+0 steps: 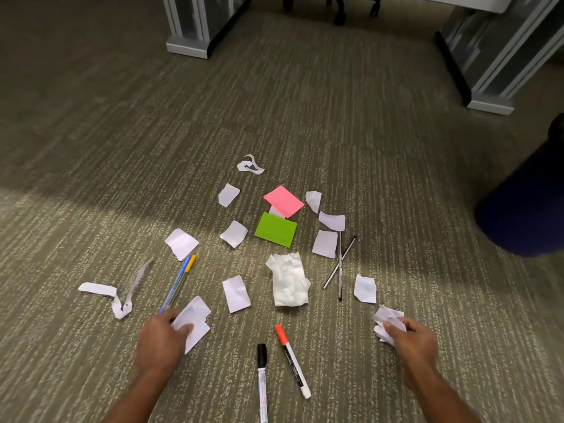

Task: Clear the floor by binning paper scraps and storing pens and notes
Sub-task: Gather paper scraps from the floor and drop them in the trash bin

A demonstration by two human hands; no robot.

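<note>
Scraps: light, limp paper; left hand (pixel 161 334) pinches a flat scrap (pixel 195 319), right hand (pixel 412 337) clutches a crumpled scrap (pixel 387 318).

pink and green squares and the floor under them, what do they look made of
Pink square and green square: thin matte paper, likely sticky notes, judging by flat sharp edges and neon colour. Floor: carpet, apparently low-pile woven, with a ribbed, streaked olive texture and no shine.

Two markers (pixel 276 372) lie between the hands, sticky notes (pixel 279 218) beyond, dark bin (pixel 528 203) at right
</note>
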